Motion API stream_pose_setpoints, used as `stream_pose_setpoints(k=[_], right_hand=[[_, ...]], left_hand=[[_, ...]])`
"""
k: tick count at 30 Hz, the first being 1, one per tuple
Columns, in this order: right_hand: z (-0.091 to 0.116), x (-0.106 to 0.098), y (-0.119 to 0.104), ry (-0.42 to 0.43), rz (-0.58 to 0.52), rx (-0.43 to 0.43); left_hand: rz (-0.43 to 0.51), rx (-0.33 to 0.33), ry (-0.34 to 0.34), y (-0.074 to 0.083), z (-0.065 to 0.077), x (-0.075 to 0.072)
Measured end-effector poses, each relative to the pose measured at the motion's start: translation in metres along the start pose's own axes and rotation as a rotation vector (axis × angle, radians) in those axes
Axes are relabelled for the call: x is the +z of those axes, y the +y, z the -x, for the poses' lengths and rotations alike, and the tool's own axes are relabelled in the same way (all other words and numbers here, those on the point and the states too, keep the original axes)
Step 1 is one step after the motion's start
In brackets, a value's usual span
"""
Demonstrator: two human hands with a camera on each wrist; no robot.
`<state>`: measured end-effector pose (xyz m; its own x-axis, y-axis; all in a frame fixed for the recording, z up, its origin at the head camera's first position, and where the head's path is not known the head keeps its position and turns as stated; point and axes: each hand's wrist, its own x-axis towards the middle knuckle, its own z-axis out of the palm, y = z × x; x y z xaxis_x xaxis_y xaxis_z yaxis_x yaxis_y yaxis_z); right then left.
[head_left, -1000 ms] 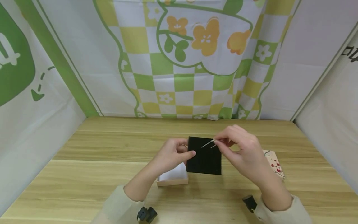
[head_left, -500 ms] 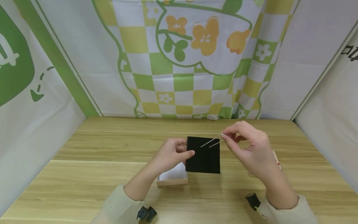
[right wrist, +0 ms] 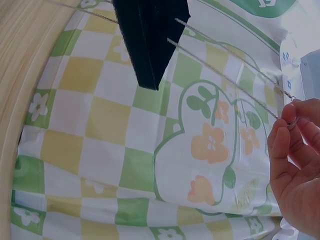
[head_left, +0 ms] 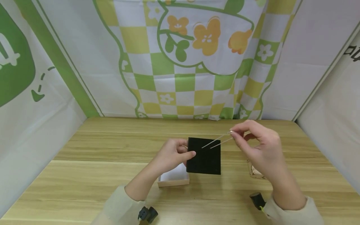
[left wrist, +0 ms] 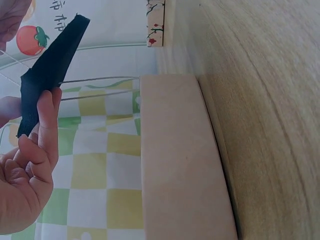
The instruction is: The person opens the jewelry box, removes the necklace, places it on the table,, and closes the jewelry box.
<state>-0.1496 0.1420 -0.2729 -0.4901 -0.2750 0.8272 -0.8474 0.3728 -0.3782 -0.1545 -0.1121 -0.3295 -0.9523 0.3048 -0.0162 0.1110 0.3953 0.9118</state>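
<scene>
My left hand point(head_left: 172, 156) grips a black square pad point(head_left: 203, 161) by its left edge, thumb on the front and fingers behind. Above and to the right, my right hand point(head_left: 260, 145) pinches the clasp end of a thin silver necklace point(right wrist: 225, 75) between thumb and fingertips. Two taut strands run from the pad's face up to those fingertips. On the pad's other side, two more strands point(left wrist: 100, 79) stretch away in the left wrist view, meeting the edge of a pale box point(left wrist: 175, 160) there. That open box has a white inside and sits below my left hand.
A cream lid with a red blossom print point(head_left: 257, 173) lies on the wooden table point(head_left: 98, 178), partly hidden under my right hand. Behind the table hangs a checked green and yellow curtain point(head_left: 185, 84). White fabric walls stand at both sides.
My right hand has drawn up and to the right, and longer lengths of the necklace strands now show in front of the pad. My left hand and the pad have stayed nearly still.
</scene>
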Motion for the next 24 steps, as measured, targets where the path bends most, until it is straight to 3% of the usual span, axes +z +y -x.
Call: stream_pose_setpoints(k=[13, 24], right_hand=[[-0.001, -0.005, -0.001, 0.103, -0.046, 0.033], [-0.002, -0.011, 0.002, 0.168, -0.072, 0.058]], left_hand=[[-0.005, -0.035, 0.016, -0.002, 0.001, 0.0], [-0.02, -0.017, 0.005, -0.003, -0.001, 0.0]])
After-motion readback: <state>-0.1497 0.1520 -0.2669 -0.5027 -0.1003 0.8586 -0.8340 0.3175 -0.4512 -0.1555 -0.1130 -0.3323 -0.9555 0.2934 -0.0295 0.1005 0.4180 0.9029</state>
